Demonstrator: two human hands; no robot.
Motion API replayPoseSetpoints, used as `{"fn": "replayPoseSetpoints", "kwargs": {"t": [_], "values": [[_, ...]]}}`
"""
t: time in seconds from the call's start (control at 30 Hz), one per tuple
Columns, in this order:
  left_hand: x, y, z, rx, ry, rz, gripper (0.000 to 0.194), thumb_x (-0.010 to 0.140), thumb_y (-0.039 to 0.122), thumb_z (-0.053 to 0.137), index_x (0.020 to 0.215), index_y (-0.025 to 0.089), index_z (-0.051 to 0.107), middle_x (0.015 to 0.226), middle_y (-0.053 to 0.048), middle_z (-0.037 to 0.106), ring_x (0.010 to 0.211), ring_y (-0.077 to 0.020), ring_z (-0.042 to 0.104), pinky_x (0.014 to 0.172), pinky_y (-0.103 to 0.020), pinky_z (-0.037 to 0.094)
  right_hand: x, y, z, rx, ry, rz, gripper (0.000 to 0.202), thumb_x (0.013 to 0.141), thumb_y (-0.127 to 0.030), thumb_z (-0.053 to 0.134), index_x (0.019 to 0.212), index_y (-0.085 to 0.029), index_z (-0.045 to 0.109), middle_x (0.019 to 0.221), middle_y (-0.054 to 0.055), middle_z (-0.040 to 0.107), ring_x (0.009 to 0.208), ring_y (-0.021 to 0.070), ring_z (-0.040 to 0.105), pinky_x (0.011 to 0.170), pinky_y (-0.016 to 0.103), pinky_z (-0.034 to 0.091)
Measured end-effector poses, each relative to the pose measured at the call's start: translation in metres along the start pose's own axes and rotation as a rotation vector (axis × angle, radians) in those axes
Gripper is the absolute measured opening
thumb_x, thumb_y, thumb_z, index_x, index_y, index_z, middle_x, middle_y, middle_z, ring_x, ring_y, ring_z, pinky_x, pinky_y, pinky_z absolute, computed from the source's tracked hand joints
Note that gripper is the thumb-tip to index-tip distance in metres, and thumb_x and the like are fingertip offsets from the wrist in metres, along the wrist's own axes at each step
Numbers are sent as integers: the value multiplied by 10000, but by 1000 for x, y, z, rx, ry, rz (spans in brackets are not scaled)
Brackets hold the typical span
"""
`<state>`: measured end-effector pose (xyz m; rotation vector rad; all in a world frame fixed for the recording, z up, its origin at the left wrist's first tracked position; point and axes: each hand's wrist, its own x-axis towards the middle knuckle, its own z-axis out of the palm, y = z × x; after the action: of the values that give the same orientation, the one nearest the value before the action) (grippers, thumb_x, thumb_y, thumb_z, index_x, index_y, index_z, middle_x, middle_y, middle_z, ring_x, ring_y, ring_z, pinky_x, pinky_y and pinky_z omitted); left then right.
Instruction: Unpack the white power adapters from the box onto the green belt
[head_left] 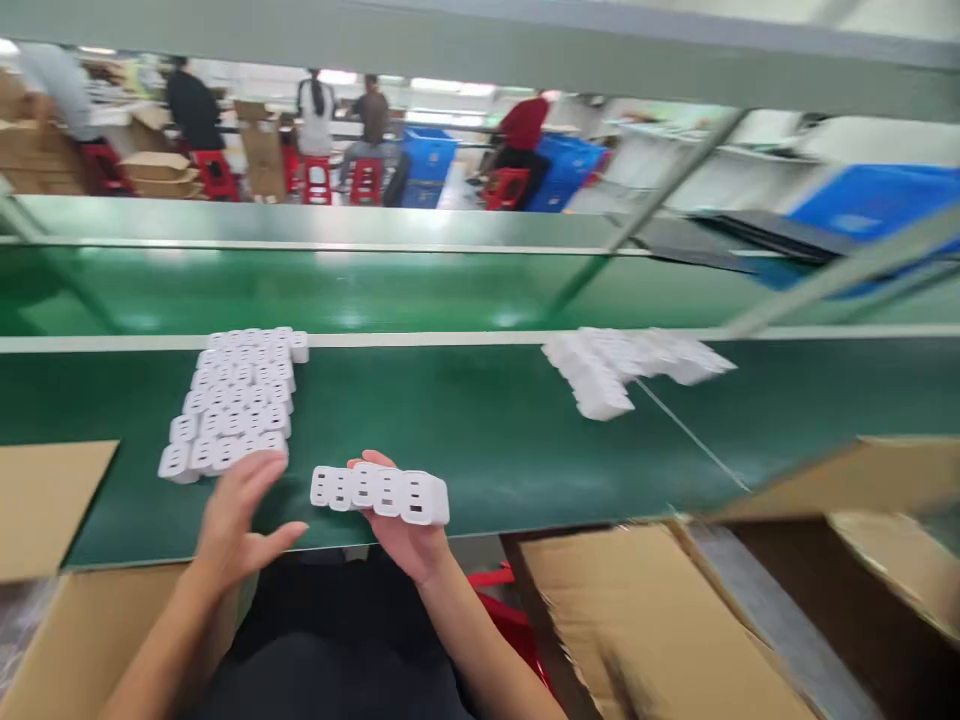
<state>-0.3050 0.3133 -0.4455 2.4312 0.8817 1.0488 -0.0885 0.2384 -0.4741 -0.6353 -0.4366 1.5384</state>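
A row of several white charger blocks (pixel 379 492) lies side by side in my right hand (pixel 409 535), their port faces turned up toward me. The right fingers wrap behind the row, just over the front edge of the green bench. My left hand (pixel 244 520) has thumb and fingers apart and holds nothing that I can see. Its fingertips reach the near edge of a tightly packed block of white chargers (pixel 240 390), where they partly cover the front row; whether they touch it I cannot tell.
Another group of white chargers (pixel 600 365), blurred, sits farther right on the green bench (pixel 420 400). Open cardboard boxes (pixel 645 600) stand at the front right, and cardboard (pixel 52 510) lies at the left. A metal frame spans overhead. Several people sit on red stools beyond.
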Motion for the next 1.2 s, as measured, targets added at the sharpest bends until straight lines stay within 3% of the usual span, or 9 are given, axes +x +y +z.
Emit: {"fn": "replayPoseSetpoints", "kwargs": {"t": [0.13, 0.23, 0.37, 0.6, 0.77, 1.0, 1.13, 1.2], "values": [[-24, 0, 0, 6, -71, -49, 733, 864, 546, 627, 1487, 317, 315, 1418, -122, 483, 1277, -288, 522, 1053, -455, 487, 18, 38, 33, 55, -84, 178, 732, 586, -667, 819, 1180, -261, 690, 1259, 72, 653, 1216, 301, 551, 1111, 463, 366], [-28, -3, 3, -23, -7, -145, 696, 863, 588, 601, 1461, 315, 373, 1388, -119, 507, 1261, -293, 537, 1043, -450, 488, 26, 47, 52, 55, -112, 244, 612, 656, -605, 804, 1149, -260, 699, 1228, 60, 664, 1170, 278, 571, 1093, 435, 390], [-32, -9, -6, 10, 45, -193, 650, 870, 600, 585, 1438, 333, 419, 1336, -95, 545, 1218, -275, 563, 1013, -413, 499, 31, 53, 63, 58, -131, 268, 533, 678, -564, 803, 1110, -268, 706, 1209, 52, 673, 1152, 270, 583, 1055, 423, 429], [-40, -15, -13, 122, -18, -178, 643, 893, 641, 515, 1447, 327, 425, 1324, -95, 548, 1189, -253, 576, 939, -356, 510, 32, 59, 62, 54, -180, 326, 485, 708, -533, 790, 1115, -284, 701, 1216, 37, 676, 1143, 254, 596, 1031, 418, 448], [-41, -16, -12, 93, 34, -80, 642, 912, 672, 438, 1434, 298, 449, 1285, -102, 603, 1157, -251, 589, 943, -378, 498, 33, 56, 59, 51, -219, 388, 533, 730, -491, 788, 1204, -276, 672, 1292, 42, 645, 1198, 247, 567, 1034, 391, 449], [-39, -16, -13, 112, 132, 19, 520, 923, 587, 511, 1332, 268, 556, 1088, -78, 695, 913, -189, 648, 772, -304, 507, 35, 46, 51, -24, -261, 520, 566, 739, -469, 796, 1259, -307, 640, 1315, 45, 632, 1148, 249, 613, 946, 413, 521], [-38, -20, -27, 215, 103, 39, 509, 909, 564, 557, 1305, 246, 585, 1074, -78, 708, 905, -189, 659, 775, -303, 502, 40, 40, 42, -278, -223, 402, 512, 710, -359, 828, 1191, -275, 673, 1260, 46, 649, 1134, 247, 607, 876, 379, 567], [-38, -25, -40, 322, 55, 37, 489, 894, 534, 605, 1284, 240, 602, 1078, -69, 712, 909, -188, 659, 790, -305, 493, 41, 39, 37, -369, -168, 313, 434, 742, -361, 796, 1145, -240, 687, 1140, 55, 684, 974, 208, 645, 760, 324, 585]]}}
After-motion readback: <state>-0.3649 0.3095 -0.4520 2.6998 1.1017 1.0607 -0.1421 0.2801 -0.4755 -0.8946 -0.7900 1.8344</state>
